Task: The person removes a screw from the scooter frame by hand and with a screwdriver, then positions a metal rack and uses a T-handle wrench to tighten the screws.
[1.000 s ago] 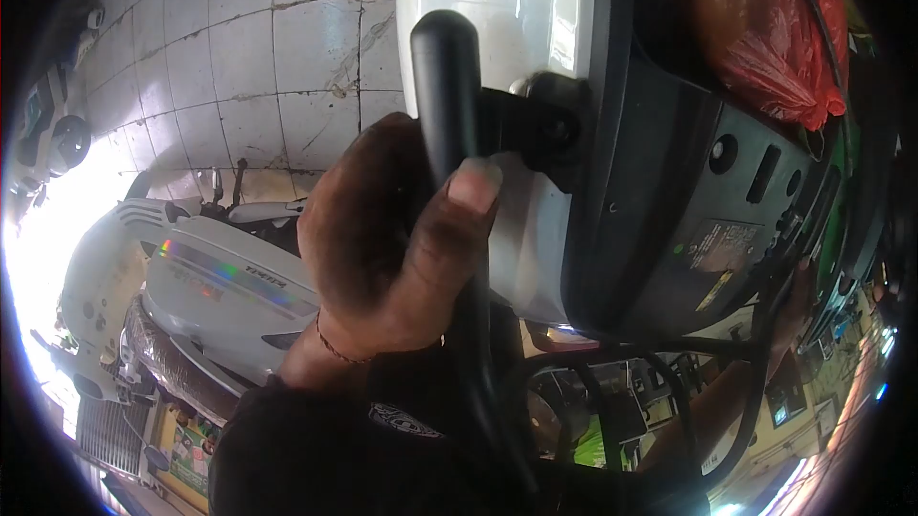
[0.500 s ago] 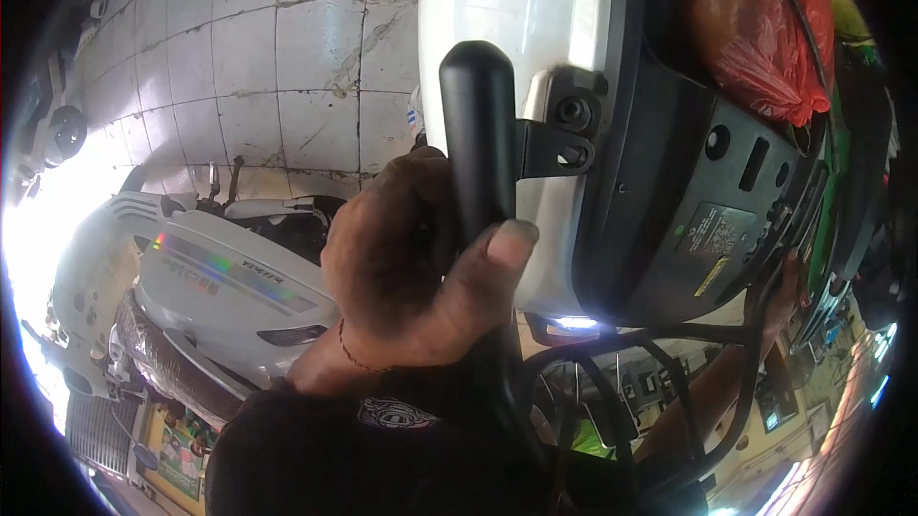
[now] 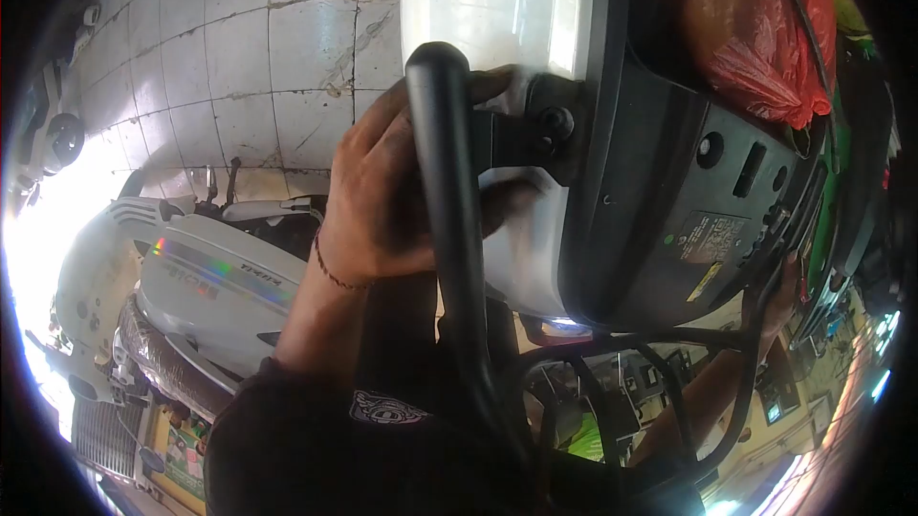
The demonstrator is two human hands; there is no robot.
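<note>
My left hand [image 3: 378, 191], with a thin bracelet at the wrist, is behind the thick black tube of a rack [image 3: 449, 200]. Its fingers and thumb reach above and below the tube's black bracket [image 3: 512, 141], around it. The bracket lies over bolt holes [image 3: 557, 122] on the white and black scooter body [image 3: 502, 9]. Far to the right, my right hand [image 3: 786, 288] is closed around the other side of the rack, small and partly hidden by the tubing.
A red plastic bag [image 3: 765, 47] sits on the scooter at the upper right. At left stands another white scooter [image 3: 210, 267] on the tiled floor [image 3: 220, 47]. Bent rack bars [image 3: 660, 334] cross in front of my dark shirt [image 3: 316, 430].
My left hand has moved up from the lower tube to the bracket, fingers now reaching around it. The tube has shifted left and its bracket now overlaps the bolt holes.
</note>
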